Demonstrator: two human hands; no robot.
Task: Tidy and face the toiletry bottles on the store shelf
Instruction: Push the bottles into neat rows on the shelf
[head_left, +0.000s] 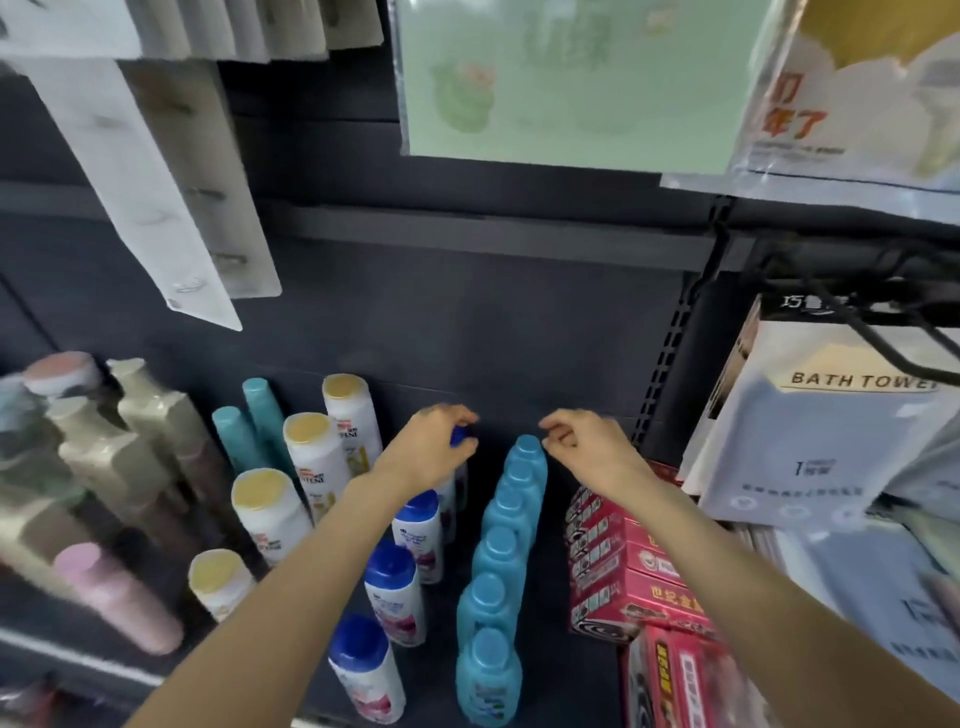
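Observation:
My left hand (434, 447) grips the dark blue cap (460, 435) of the rearmost white bottle in a row of white, blue-capped bottles (390, 587). My right hand (582, 444) hovers with curled fingers just right of the rear bottle's cap (529, 446) in a row of light blue bottles (491, 670); it holds nothing that I can see. To the left stands a row of white bottles with yellow caps (265, 506), and behind them two teal bottles (236, 431). All stand on a dark shelf (550, 670).
Beige bottles (150, 415) and a pink bottle (114, 597) fill the far left. Red boxes (623, 566) sit right of the blue row, with bath towel packs (821, 426) beyond. Hanging packets (566, 78) overhang from above. Black hooks (883, 332) project at the right.

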